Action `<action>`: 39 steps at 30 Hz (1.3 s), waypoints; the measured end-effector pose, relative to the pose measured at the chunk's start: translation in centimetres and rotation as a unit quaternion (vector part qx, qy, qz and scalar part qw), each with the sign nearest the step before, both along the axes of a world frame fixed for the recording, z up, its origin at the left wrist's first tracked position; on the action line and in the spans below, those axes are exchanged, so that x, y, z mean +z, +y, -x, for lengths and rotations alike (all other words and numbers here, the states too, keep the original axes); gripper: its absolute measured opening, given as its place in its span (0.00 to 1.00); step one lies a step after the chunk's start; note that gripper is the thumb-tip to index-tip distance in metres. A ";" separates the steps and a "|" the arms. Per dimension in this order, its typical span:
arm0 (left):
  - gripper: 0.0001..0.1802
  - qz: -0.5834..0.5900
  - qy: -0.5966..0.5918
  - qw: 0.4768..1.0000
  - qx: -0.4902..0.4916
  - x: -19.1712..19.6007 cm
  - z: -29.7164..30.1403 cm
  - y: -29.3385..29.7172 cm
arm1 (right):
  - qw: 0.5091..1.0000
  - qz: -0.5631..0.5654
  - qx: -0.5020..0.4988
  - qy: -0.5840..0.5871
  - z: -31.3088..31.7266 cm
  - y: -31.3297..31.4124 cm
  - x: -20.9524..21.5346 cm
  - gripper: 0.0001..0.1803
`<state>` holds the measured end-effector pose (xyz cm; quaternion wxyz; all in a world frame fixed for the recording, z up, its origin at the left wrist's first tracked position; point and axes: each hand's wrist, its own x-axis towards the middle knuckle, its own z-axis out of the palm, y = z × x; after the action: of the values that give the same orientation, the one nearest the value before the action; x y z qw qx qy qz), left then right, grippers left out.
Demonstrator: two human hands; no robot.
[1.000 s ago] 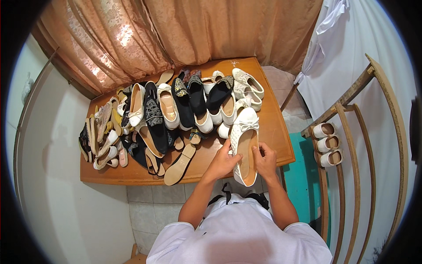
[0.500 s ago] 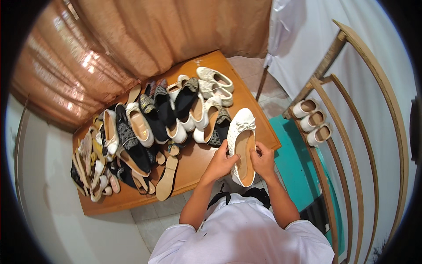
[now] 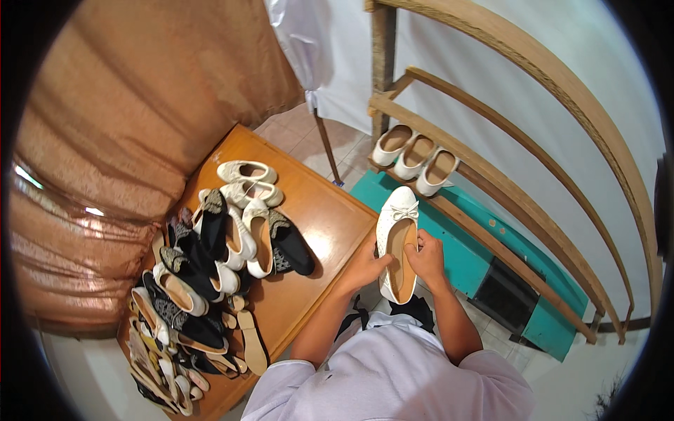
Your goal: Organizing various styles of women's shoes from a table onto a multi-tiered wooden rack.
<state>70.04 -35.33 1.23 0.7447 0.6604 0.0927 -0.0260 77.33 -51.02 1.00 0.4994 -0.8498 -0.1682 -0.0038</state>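
Between my two hands is a white ballet flat (image 3: 397, 210) with a bow on its toe and a tan insole, toe pointing away from me. My left hand (image 3: 372, 264) grips its left side, thumb at the rim of the opening. On the opposite side my right hand (image 3: 425, 254) is closed on it too, thumb over the edge. The flat is held in the air between the table and the rack. Several white shoes (image 3: 415, 156) stand side by side on a wooden rack (image 3: 484, 235) beyond my right hand, heels toward me.
To the left, a brown wooden table (image 3: 309, 203) carries a crowded pile of shoes (image 3: 203, 281), mostly black, white and beige. Under the rack sits a teal board (image 3: 449, 242) with a black panel (image 3: 504, 295). A brown curtain (image 3: 140, 91) hangs behind the table.
My view has turned to the right, so the table sits farther left and the rack nearer the middle. Both hands keep hold of the white flat, now in front of the rack.
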 end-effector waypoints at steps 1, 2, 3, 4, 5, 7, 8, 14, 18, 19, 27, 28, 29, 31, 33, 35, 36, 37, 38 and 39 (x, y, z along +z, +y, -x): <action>0.33 -0.016 -0.031 0.999 -0.010 0.0 -0.9 -0.6 | 1.000 -0.004 -0.013 -0.003 -0.4 -1.0 -0.2 0.06; 0.33 -0.020 -0.034 0.999 -0.022 0.1 -1.7 -1.2 | 1.000 0.001 -0.023 0.014 -0.7 -1.9 -0.4 0.06; 0.32 -0.040 -0.007 0.998 -0.047 0.1 -2.5 -1.7 | 0.999 0.006 -0.032 0.031 -1.2 -2.9 -0.6 0.06; 0.32 -0.059 0.024 0.995 -0.072 0.6 -3.2 -2.3 | 0.999 0.003 -0.044 0.032 -1.7 -3.9 -0.6 0.06; 0.32 -0.062 0.024 0.994 -0.083 1.1 -4.1 -2.8 | 0.997 0.010 -0.047 0.056 -2.1 -4.9 -0.5 0.07; 0.30 0.018 0.113 0.988 -0.104 2.2 -6.0 -3.9 | 0.995 0.013 -0.060 0.081 -2.8 -6.5 -0.3 0.07; 0.30 0.015 0.114 0.987 -0.112 2.0 -6.7 -4.5 | 0.994 0.004 -0.064 0.091 -3.2 -7.2 -0.2 0.08; 0.25 0.071 0.177 0.971 -0.144 0.1 -11.7 -8.1 | 0.987 -0.049 -0.095 0.122 -6.1 -11.4 -1.2 0.10; 0.25 0.091 0.188 0.961 -0.181 -1.3 -14.9 -9.6 | 0.982 -0.069 -0.106 0.139 -8.1 -13.8 -1.6 0.09; 0.24 0.097 0.190 0.961 -0.178 -1.6 -15.7 -10.1 | 0.982 -0.071 -0.109 0.139 -8.7 -14.3 -1.8 0.09; 0.22 0.067 0.176 0.969 -0.160 -3.4 -21.6 -14.9 | 0.971 -0.030 -0.165 0.169 -12.7 -17.9 -5.6 0.14; 0.22 0.066 0.178 0.969 -0.160 -4.3 -22.1 -15.1 | 0.971 -0.031 -0.165 0.171 -13.0 -17.9 -6.3 0.14; 0.22 0.021 0.130 0.979 -0.153 -5.4 -22.9 -15.1 | 0.980 -0.004 -0.172 0.096 -13.5 -17.7 -6.9 0.15; 0.28 -0.064 0.140 0.971 -0.185 -5.5 -24.2 -15.1 | 0.983 0.023 -0.183 0.023 -14.5 -17.9 -7.7 0.16; 0.29 -0.075 0.097 0.976 -0.181 -5.9 -25.2 -15.9 | 0.969 0.056 -0.186 0.152 -15.7 -18.3 -8.2 0.21; 0.30 -0.089 0.054 0.982 -0.159 -7.1 -25.3 -15.4 | 0.959 -0.013 -0.175 0.224 -16.5 -17.2 -7.8 0.19; 0.34 -0.127 0.040 0.982 -0.132 -8.2 -25.3 -15.0 | 0.937 -0.081 -0.168 0.294 -16.8 -16.7 -7.6 0.17; 0.40 -0.163 0.023 0.980 -0.111 -9.2 -25.5 -14.9 | 0.938 -0.080 -0.168 0.292 -17.1 -16.7 -9.6 0.17; 0.40 -0.160 0.020 0.980 -0.118 -9.5 -26.2 -15.3 | 0.975 0.011 -0.180 0.133 -17.6 -17.4 -13.6 0.18; 0.43 -0.144 0.030 0.980 -0.134 -9.9 -26.6 -15.1 | 0.978 0.102 -0.178 -0.027 -17.8 -17.5 -16.2 0.18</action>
<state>96.67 -50.40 -8.68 0.6287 0.7659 0.0287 -0.1314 95.16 -68.47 -15.17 0.3967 -0.9122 -0.0269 -0.0986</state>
